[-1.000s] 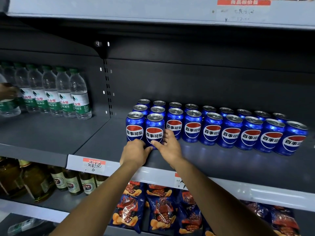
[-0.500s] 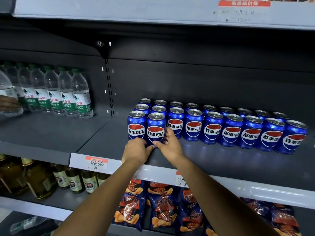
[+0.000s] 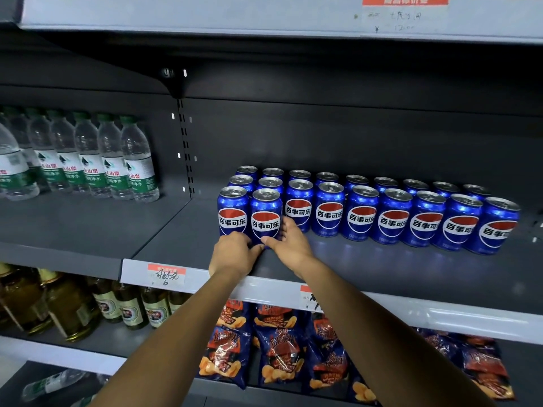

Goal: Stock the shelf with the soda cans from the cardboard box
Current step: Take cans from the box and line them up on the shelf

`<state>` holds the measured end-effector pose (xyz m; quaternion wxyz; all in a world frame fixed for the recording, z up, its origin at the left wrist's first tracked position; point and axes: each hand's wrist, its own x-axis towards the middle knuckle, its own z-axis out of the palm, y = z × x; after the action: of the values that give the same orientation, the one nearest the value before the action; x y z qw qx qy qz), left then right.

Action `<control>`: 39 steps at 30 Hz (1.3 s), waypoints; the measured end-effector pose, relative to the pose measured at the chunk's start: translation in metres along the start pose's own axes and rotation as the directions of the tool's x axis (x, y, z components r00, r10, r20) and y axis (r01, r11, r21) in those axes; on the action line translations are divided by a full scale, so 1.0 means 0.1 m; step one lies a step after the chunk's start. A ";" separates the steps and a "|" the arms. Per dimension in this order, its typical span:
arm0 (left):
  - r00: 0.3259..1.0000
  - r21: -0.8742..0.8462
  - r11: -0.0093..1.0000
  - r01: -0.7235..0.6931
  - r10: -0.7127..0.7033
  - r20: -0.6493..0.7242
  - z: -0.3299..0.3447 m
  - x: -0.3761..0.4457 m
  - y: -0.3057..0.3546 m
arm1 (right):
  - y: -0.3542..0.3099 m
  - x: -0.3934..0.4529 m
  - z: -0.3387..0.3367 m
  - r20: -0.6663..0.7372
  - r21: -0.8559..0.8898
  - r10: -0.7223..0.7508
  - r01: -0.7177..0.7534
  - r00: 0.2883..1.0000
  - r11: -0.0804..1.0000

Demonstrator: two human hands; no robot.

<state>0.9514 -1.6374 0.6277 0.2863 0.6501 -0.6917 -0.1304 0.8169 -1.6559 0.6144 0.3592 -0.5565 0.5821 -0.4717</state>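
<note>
Blue soda cans [image 3: 393, 218] stand in rows on the dark grey shelf [image 3: 382, 268]. Two cans sit in front of the others at the left end. My left hand [image 3: 235, 255] grips the base of the front-left can [image 3: 233, 211], its fingers curled under the label. My right hand [image 3: 289, 242] holds the second front can [image 3: 266, 218], thumb across its base and fingers round its right side. Both cans are upright on the shelf and touch each other. No cardboard box is in view.
Water bottles [image 3: 111, 168] line the neighbouring shelf section to the left, past a slotted upright [image 3: 184, 148]. Below are glass bottles [image 3: 70, 306] and crisp bags [image 3: 276, 348]. Price tags [image 3: 166, 276] sit on the shelf's front edge. Another shelf [image 3: 205, 13] hangs overhead.
Both hands stay low on the two front cans, and my right fingers have reached further round the second can. A person's hand at the far-left water bottles has left the view.
</note>
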 end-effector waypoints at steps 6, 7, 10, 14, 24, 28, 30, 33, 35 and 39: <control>1.000 0.017 1.000 0.010 -0.010 -0.001 0.01 -0.01 0.00 | -0.06 -0.04 -0.03 -0.005 -0.023 0.043 -0.044 0.999 0.999; 1.000 0.025 1.000 0.012 -0.012 -0.005 0.02 -0.01 0.01 | -0.07 -0.06 -0.03 -0.001 -0.035 0.054 -0.054 0.999 0.998; 0.999 0.068 0.998 0.011 -0.009 -0.033 0.03 -0.03 0.02 | -0.09 -0.12 -0.05 0.014 -0.094 0.097 -0.096 0.995 0.991; 0.997 0.161 0.987 0.012 0.000 -0.074 0.04 -0.08 0.04 | -0.14 -0.26 -0.19 0.078 -0.327 0.129 -0.097 0.989 0.940; 0.990 0.245 0.970 0.000 0.034 -0.137 0.06 -0.42 0.48 | -0.15 -0.69 -1.01 0.025 -0.256 0.179 -0.166 0.984 0.952; 0.986 0.227 0.969 -0.094 0.123 -0.116 0.17 -0.64 0.83 | -0.14 -0.99 -1.39 0.005 -0.112 0.178 -0.176 0.984 0.978; 0.980 0.222 0.964 -0.149 0.173 -0.094 0.27 -0.77 1.03 | -0.11 -1.17 -1.59 -0.008 -0.045 0.176 -0.176 0.984 0.983; 0.973 0.213 0.954 -0.213 0.226 -0.042 0.43 -1.00 1.33 | -0.04 -1.45 -1.90 -0.025 0.040 0.183 -0.182 0.983 0.983; 0.967 0.210 0.946 -0.247 0.254 -0.007 0.54 -1.16 1.51 | 0.04 -1.63 -2.10 -0.045 0.055 0.199 -0.197 0.979 0.979; 0.945 0.184 0.927 -0.327 0.324 0.046 0.76 -1.47 1.80 | 0.26 -2.00 -2.48 -0.065 0.058 0.262 -0.258 0.963 0.964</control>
<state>0.7587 -1.4867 0.6325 0.2356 0.5495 -0.8014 -0.0195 0.5999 -1.4236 0.6421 0.4103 -0.4490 0.6509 -0.4543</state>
